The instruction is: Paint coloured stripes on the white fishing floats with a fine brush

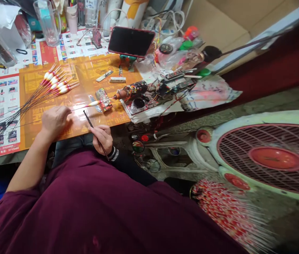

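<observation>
My left hand [55, 119] is closed, pinching the thin dark stem of a fishing float [94, 103]. The float's white-and-yellow body with a red band lies level, its far tip reaching the nose of a paint-spattered motor [136, 89]. Beneath the float is a small paint-stained block [103, 97]. My right hand [103, 138], at the table's front edge, grips a slim dark paintbrush [88, 118]. The brush tip points up and left, just below the float's stem and apart from it. Several similar floats [56, 83] lie fanned out beyond my left hand.
An orange sheet [85, 76] covers the tabletop. A phone [131, 41] stands on a holder at the back, near a glass mug [49, 26]. Tools and wires crowd the motor's right. A fan [268, 155] and a bundle of red-and-white floats [223, 208] are at my right.
</observation>
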